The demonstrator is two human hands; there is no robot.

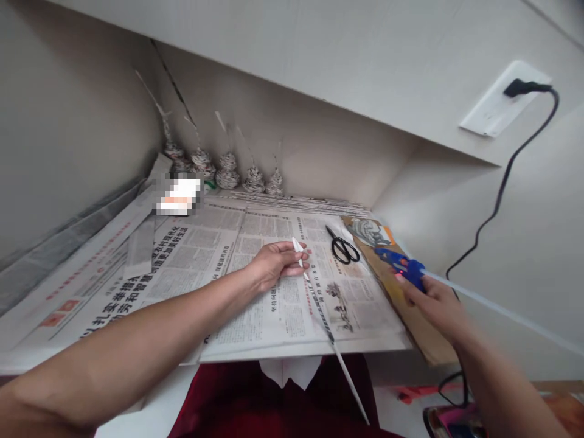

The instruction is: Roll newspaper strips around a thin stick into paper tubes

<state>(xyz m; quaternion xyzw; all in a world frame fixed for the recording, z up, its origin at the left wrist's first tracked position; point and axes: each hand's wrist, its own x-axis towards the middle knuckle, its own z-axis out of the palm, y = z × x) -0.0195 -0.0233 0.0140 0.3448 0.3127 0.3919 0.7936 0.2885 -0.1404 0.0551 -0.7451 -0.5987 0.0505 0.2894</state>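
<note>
My left hand [279, 263] pinches the white, pointed end of a rolled newspaper stick [350, 378]. The stick slants down towards me, past the table's front edge and over my lap. In my right hand [440, 304] is a blue hot glue gun [406, 269] with a small red light glowing. A long translucent glue stick [497, 311] juts from its rear. The gun's nozzle points left, over the cardboard [422, 334] and apart from the paper stick. Black-handled scissors [345, 250] lie between the two hands, a little farther back.
Newspaper sheets [246, 319] cover the table. Along the back wall stand several gourd-shaped paper weavings [228, 172], with a bundle of paper sticks [310, 204] in front. A black cord [502, 194] hangs from the wall socket [497, 109] on the right. A slanted panel [319, 48] overhangs the table.
</note>
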